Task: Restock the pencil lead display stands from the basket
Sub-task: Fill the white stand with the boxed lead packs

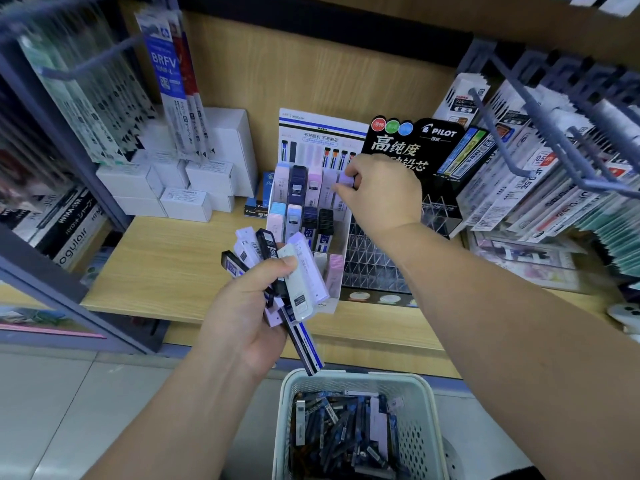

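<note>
The right grip (379,192) is pinching a lavender lead case (344,180) between thumb and fingertips. This case is standing upright at the right end of the back row of the white display stand (328,305); how deep it is sitting in its slot cannot be determined. Pastel and dark cases are filling the stand's other rows. The stand is sitting at the front edge of the shelf (166,258), near its middle. The black Pilot display stand (440,136) is standing just beside it on the right, with its clear compartments (370,261) facing the front edge.

The left grip (242,317) is closed round a fanned bundle of lead cases (301,271), with the thumb pressing across them. The bundle is being held in front of the shelf's front edge, above the basket (356,376). One long dark blue case (304,344) is projecting downward from the bundle towards the basket rim.

The basket is standing on the floor (69,410) below the shelf's front edge, with loose lead cases (343,431) lying heaped inside. White boxes (187,188) are sitting stacked towards the shelf's rear left corner.
</note>
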Demonstrator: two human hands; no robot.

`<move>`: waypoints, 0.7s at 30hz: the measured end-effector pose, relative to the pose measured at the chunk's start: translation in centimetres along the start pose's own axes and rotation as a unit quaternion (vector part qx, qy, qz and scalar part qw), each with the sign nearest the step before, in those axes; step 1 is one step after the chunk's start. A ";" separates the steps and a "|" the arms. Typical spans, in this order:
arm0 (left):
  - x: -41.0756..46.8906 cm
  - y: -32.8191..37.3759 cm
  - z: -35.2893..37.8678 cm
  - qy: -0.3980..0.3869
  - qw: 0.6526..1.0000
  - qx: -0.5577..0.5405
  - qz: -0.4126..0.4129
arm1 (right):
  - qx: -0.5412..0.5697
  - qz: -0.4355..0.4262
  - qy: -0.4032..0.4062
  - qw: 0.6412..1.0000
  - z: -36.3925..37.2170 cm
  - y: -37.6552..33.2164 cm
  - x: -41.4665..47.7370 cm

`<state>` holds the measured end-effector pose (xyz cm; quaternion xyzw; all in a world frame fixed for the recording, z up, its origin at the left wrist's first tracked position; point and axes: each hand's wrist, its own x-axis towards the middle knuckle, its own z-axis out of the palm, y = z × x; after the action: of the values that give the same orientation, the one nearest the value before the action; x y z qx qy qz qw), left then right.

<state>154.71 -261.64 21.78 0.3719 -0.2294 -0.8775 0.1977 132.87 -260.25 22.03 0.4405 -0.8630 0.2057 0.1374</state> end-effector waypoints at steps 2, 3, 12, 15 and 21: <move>0.1 0.0 -0.1 0.000 1.000 -0.008 -0.002 | 0.022 0.003 0.011 1.000 -0.1 0.0 -0.1; 0.1 0.0 -0.1 0.000 1.000 -0.012 -0.002 | 0.039 0.004 0.020 0.999 -0.2 0.0 -0.2; 0.3 -0.3 -0.2 0.019 1.000 -0.015 0.001 | 0.216 0.029 0.053 0.974 -3.2 -0.1 -0.3; 0.4 -0.4 -0.3 0.020 1.000 -0.017 -0.005 | 0.217 0.032 0.030 0.975 -3.5 0.4 -0.2; 0.0 -0.4 0.1 0.028 0.999 -0.016 0.008 | 0.154 -0.035 -0.021 0.987 -3.1 1.0 -0.2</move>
<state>154.56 -261.29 21.69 0.3912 -0.2128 -0.8686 0.2174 132.37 -258.11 24.47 0.4905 -0.8077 0.3222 0.0566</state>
